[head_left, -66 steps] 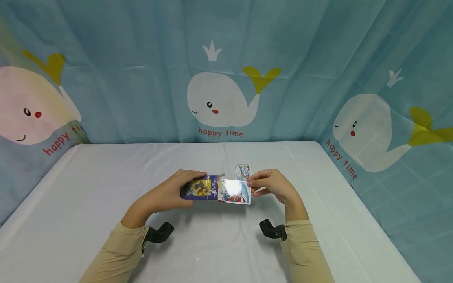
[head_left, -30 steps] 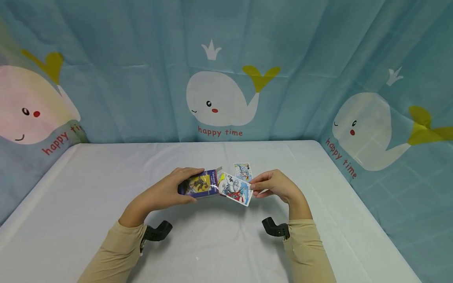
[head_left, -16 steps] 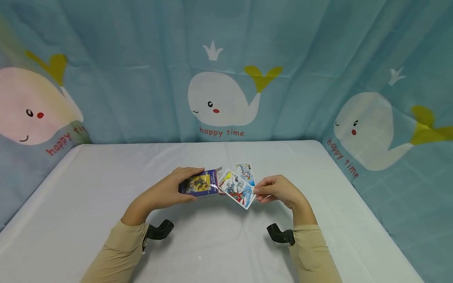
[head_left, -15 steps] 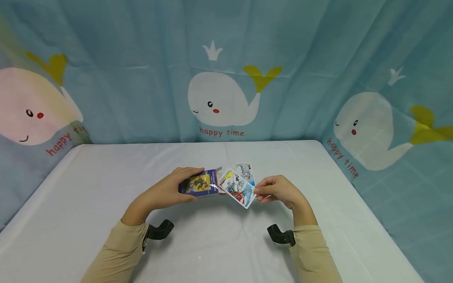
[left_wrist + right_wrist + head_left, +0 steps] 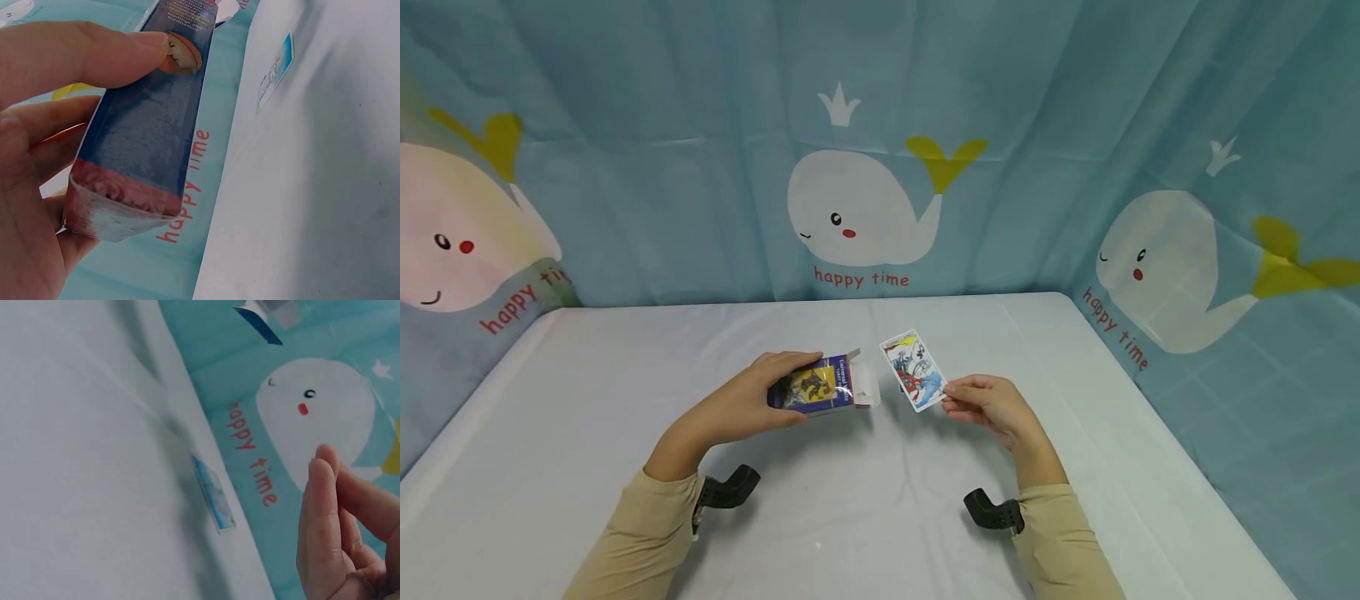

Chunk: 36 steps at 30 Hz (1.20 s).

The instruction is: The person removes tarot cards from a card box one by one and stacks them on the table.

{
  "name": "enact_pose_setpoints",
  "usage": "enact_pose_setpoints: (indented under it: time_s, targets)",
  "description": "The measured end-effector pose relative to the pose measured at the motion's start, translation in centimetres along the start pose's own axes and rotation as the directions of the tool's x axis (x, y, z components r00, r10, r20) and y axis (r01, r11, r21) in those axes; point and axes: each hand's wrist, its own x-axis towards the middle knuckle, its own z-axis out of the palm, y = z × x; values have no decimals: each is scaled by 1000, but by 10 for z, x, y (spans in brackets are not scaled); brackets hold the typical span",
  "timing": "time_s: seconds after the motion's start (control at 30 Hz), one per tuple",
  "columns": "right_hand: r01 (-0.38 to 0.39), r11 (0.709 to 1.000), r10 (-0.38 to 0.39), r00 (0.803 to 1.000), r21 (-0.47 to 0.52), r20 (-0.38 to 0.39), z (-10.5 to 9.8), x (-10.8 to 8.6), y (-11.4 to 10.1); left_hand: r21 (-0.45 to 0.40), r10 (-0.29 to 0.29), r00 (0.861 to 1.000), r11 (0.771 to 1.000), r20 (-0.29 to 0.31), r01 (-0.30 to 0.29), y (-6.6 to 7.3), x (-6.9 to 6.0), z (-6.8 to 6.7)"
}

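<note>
My left hand (image 5: 747,406) grips a purple-blue tarot card box (image 5: 811,387) round its sides, thumb along the near edge. The box's flap end faces right, and its plain lower end shows in the left wrist view, where the box (image 5: 140,125) is held off the table. My right hand (image 5: 992,408) pinches a colourful tarot card (image 5: 913,369) by its lower right corner, picture side up, apart from the box. Behind it, a second card is almost wholly hidden in the head view; both wrist views show that card (image 5: 212,494) lying on the table.
A white cloth covers the table (image 5: 850,517). A blue curtain (image 5: 700,167) with whale prints hangs along the far and right sides. Black wrist-camera mounts (image 5: 730,487) stick out from both cuffs.
My right hand has pulled the card away from the box mouth to the right and turned it more upright, over the card on the table. The left hand and box have shifted slightly left.
</note>
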Motion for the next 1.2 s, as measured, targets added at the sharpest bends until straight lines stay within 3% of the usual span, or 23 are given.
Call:
enact_pose_setpoints:
  time_s: [0.27, 0.43, 1.2]
  targets:
    - [-36, 988, 58, 988, 151, -143, 13, 14, 9, -5, -1, 1000, 1000, 8, 1, -1, 0, 2]
    - [-73, 972, 116, 975, 222, -189, 18, 24, 14, -5, 1, 1000, 1000, 15, -1, 0, 1, 3]
    - [-87, 978, 148, 929, 191, -338, 32, 43, 20, -2, 11, 999, 1000, 34, -11, 0, 3, 7]
